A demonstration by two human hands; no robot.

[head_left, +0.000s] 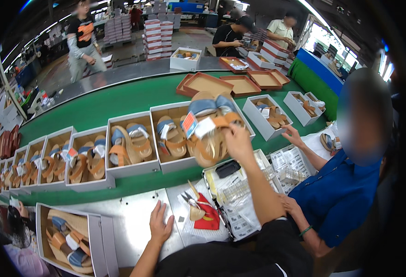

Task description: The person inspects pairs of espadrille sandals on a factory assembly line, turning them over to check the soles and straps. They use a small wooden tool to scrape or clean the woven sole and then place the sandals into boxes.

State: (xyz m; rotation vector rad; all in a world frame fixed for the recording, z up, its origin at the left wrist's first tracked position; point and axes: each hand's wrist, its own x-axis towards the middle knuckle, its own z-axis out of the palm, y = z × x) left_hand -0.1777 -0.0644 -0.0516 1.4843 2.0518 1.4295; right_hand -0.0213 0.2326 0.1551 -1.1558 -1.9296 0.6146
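My right hand (238, 142) reaches forward and pinches the tan strap of a pair of sandals (208, 147). These sandals have blue and tan straps, tan soles, white paper wrapping and an orange-and-white tag (189, 124). They are lifted over the right part of an open shoe box (163, 112), whose left side holds another sandal (170, 143). My left hand (160, 224) lies flat with fingers spread on the metal table (131, 214), holding nothing. Scissors (192, 200) and a red cloth-like piece (207, 214) lie to its right.
Open boxes of sandals (131, 143) line the green conveyor (133, 104). Another sandal box (69, 240) stands at lower left. Label sheets (244, 210) and a dark case (228, 169) lie right of the scissors. A co-worker in blue (346, 194) stands close on the right; box lids (210, 84) lie beyond.
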